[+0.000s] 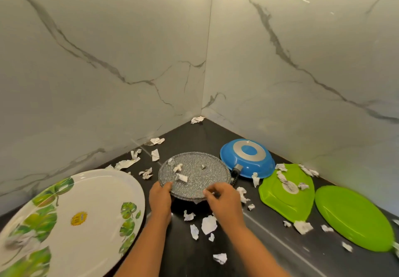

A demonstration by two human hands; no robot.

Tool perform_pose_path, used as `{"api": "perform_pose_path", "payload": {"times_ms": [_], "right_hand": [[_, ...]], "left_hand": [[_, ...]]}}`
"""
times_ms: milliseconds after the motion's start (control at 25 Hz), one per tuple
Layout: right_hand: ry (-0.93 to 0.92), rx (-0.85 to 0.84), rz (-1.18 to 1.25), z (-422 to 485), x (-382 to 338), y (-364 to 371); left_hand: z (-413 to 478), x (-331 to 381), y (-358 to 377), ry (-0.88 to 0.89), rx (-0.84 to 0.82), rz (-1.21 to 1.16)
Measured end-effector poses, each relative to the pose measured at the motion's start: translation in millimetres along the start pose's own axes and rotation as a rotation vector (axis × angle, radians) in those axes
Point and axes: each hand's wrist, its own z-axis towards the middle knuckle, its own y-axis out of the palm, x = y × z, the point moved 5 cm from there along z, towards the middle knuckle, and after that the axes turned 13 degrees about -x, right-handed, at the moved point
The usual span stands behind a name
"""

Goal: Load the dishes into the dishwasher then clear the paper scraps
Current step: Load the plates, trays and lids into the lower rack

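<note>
grey speckled plate [194, 173], face up, three paper scraps [181, 177] on it, is gripped at near rim by left hand [160, 196] and right hand [224, 199].

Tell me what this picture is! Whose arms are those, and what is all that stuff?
There is no machine here. A person wears a camera on their head, so you look down along their own arms. Their left hand and right hand hold the near edge of a grey speckled dish with a few paper scraps on it. Around it, on the dark counter, lie a big white plate with green leaves, an upside-down blue pan, a leaf-shaped green dish, an oval green plate and many more torn scraps. Marble walls meet in the corner behind.
</note>
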Motion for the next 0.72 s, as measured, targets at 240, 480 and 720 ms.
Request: {"api": "perform_pose_path", "payload": {"times_ms": [240, 480, 720], "right_hand": [[0.255, 0.201, 0.237, -60.5, 44.7, -48.7], [0.202, 0.179, 0.714, -122.3, 40.3, -84.9], [0.155, 0.436, 0.735, -197.2, 49.9, -131.9]], "left_hand": [[-72.9, -27.1, -8.4, -0.092, -0.012, -0.252], [-145.0, -19.7, 25.7, -0.223, -0.248, -0.269], [-188.1, 16.6, 71.6, -0.206, -0.45, -0.086]]}}
